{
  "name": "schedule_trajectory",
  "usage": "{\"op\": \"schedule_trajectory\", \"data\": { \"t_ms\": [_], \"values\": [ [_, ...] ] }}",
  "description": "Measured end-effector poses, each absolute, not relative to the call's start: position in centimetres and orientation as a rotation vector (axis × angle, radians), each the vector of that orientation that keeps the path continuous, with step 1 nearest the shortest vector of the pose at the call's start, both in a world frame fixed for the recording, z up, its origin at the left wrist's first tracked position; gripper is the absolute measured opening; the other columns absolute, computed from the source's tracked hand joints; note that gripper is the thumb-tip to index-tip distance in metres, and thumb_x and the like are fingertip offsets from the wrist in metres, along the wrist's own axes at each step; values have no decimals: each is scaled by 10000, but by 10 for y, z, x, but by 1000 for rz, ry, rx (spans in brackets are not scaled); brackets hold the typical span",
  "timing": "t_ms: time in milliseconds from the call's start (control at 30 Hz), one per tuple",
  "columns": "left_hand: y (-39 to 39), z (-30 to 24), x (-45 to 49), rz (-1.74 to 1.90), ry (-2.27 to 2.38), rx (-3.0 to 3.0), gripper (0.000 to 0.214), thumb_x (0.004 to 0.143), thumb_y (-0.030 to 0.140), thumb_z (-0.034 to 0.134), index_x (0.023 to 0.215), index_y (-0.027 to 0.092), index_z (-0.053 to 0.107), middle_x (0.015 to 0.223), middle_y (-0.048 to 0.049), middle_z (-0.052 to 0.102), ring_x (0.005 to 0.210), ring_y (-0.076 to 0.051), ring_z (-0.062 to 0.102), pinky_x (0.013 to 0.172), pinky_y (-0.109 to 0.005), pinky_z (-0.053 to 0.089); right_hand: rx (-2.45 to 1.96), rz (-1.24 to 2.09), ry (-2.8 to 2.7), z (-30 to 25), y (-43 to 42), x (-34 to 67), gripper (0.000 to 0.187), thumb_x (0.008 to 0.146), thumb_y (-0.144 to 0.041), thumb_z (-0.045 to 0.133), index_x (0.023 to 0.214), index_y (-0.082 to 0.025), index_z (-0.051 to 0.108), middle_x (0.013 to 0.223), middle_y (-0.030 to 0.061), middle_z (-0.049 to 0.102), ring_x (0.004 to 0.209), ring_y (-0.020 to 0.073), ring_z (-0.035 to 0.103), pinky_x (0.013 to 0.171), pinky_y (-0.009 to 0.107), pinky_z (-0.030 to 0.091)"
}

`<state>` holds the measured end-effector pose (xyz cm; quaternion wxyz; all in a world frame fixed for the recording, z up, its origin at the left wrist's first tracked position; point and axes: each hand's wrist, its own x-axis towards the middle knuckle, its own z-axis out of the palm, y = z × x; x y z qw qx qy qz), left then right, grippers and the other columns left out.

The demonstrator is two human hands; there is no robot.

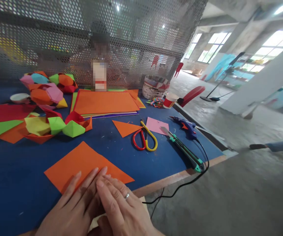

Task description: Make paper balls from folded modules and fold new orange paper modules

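Both hands are down on the orange sheet [78,160], which lies on the blue counter [102,141], nearer the person than the scissors [145,144] and to their left. The left hand [70,213] lies flat, fingers straight and slightly parted, pressing the paper. The ringed right hand [126,205] leans against it, fingers close together, overlapping the left's; whether its thumb pinches anything, I can't tell! Just left of the scissors sits an orange triangle [124,127], pink paper [157,125] just right. Farther right come the cutter [185,149] and glue gun [184,126]. Beyond the scissors, a paper stack [107,102]!
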<state>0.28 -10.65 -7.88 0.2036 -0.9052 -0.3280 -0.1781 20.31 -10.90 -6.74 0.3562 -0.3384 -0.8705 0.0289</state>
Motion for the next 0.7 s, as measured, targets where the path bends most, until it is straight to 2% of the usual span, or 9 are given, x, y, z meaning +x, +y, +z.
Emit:
{"op": "schedule_trajectory", "data": {
  "t_ms": [67,233,400,533,700],
  "values": [
    [-106,-77,3,-497,-897,-2525,546,919,509,535,1308,150,671,1495,-174,585,1602,-329,162,1291,-532,69,-874,47,-2241,-73,-110,202,584,1026,-149,408,1587,-38,288,1423,169,648,1444,221,507,1161,381,508],
    [-107,-79,4,-501,-911,-2523,605,922,553,529,1346,137,645,1529,-184,552,1601,-340,159,1292,-541,71,-922,-91,-2183,-74,-112,205,515,997,-149,441,1500,-40,441,1399,190,659,1372,255,582,1110,380,549],
    [-108,-82,0,-527,-898,-2501,633,963,504,466,1384,49,593,1526,-239,536,1567,-365,265,1290,-556,130,-838,-178,-2338,-71,-108,213,526,1032,-292,458,1437,37,519,1380,230,659,1302,287,632,1098,357,551],
    [-107,-76,-3,-562,-867,-2491,605,993,454,451,1408,29,565,1519,-239,543,1558,-361,291,1293,-551,146,-826,-215,-2357,-77,-108,216,538,1037,-306,450,1438,43,531,1385,222,655,1307,293,621,1095,360,553],
    [-110,-70,-9,-568,-890,-2488,665,1021,511,429,1480,34,497,1547,-221,520,1575,-333,255,1305,-541,119,-841,-350,-2322,-77,-110,214,451,1045,-260,431,1343,22,619,1345,188,683,1277,270,620,1086,350,552]
  ]
}}
